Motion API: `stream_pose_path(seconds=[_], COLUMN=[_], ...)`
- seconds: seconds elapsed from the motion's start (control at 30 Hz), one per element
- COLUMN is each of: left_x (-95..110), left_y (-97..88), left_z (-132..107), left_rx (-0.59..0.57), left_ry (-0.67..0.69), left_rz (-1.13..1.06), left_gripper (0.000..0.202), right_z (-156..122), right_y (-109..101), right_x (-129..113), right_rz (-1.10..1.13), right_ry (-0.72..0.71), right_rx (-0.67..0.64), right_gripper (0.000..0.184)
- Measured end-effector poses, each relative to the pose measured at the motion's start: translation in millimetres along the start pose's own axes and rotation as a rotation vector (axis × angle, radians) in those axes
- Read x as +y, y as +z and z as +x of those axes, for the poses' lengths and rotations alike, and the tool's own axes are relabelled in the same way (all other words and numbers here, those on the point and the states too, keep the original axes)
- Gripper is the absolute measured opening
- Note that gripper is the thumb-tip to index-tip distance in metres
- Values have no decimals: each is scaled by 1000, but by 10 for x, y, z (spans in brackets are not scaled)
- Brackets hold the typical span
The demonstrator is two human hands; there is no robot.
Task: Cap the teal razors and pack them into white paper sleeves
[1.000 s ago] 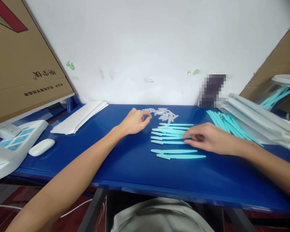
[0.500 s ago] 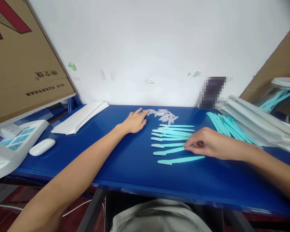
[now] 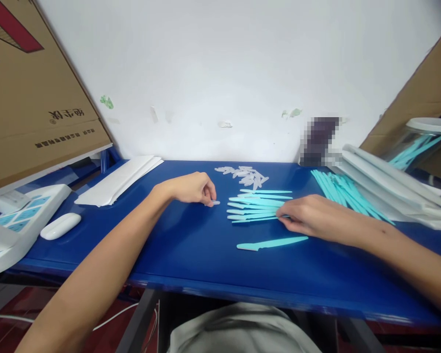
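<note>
My left hand [image 3: 198, 189] pinches a small translucent blade cap [image 3: 216, 202] just above the blue table. Behind it lies a loose pile of the same caps [image 3: 248, 174]. To the right, several turquoise eyebrow razors [image 3: 255, 206] lie side by side with their blade ends to the left. My right hand [image 3: 299, 213] is closed at the right-hand ends of the nearer ones, thumb and fingertips pinched on a razor there. Its fingers partly hide those ends. A single razor [image 3: 272, 242] lies apart, nearer the table's front edge.
A heap of turquoise razors [image 3: 347, 193] lies at the right beside white plastic bags [image 3: 397, 191] and a clear lidded jar [image 3: 422, 142]. Left are white sheets [image 3: 117, 179], a white oval case [image 3: 61, 226] and a white device [image 3: 29, 220]. A cardboard box [image 3: 40, 98] leans there.
My left hand has drawn back from the cap pile towards me, with a cap in its fingers. My right hand has pushed the nearer razors closer together, away from the single one.
</note>
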State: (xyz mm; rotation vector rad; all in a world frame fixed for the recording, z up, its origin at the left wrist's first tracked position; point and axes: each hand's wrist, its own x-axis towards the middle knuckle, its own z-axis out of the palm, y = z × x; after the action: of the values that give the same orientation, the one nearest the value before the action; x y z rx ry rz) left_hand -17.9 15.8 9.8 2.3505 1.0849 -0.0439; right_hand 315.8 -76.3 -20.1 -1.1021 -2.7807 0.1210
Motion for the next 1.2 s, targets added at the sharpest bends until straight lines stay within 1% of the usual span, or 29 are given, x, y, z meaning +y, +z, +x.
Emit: stream_pose_path(seconds=[0.1, 0.17, 0.23, 0.37, 0.47, 0.57, 0.67, 0.8, 0.9, 1.07, 1.13, 1.2], left_x=[103, 172, 234, 330, 382, 414, 430, 462, 486, 421, 371, 338], left_y=[23, 54, 86, 138, 180, 229, 268, 287, 270, 175, 130, 97], left_z=[-57, -82, -104, -136, -126, -93, -68, -79, -123, -199, -210, -212], left_rx=[-92, -119, -72, 77, 102, 132, 156, 122, 102, 91, 61, 21], left_ry=[10, 37, 53, -6, -43, -29, 1, -15, -47, -55, -56, -83], left_rz=[-13, 3, 95, 446, 632, 704, 690, 679, 656, 512, 427, 352], left_gripper=[18, 19, 19, 15, 15, 19, 21, 13, 14, 12, 16, 16], right_z=[10, 19, 26, 30, 25, 21, 16, 14, 17, 12, 6, 0], right_y=[-9, -27, -43, -54, -53, -53, -63, -77, -72, -52, -53, -59], right_x=[-12, -30, -45, -43, -27, -17, -19, -29, -25, 0, 6, 8], right_rz=[-33, -3, 37, 95, 98, 101, 110, 110, 102, 91, 89, 87], right_ry=[30, 56, 80, 109, 126, 127, 121, 115, 117, 117, 108, 80], right_rx=[-71, -80, -83, -102, -114, -120, -106, -89, -93, -92, -73, -39], right_gripper=[25, 21, 19, 21, 23, 24, 23, 23, 25, 24, 24, 23])
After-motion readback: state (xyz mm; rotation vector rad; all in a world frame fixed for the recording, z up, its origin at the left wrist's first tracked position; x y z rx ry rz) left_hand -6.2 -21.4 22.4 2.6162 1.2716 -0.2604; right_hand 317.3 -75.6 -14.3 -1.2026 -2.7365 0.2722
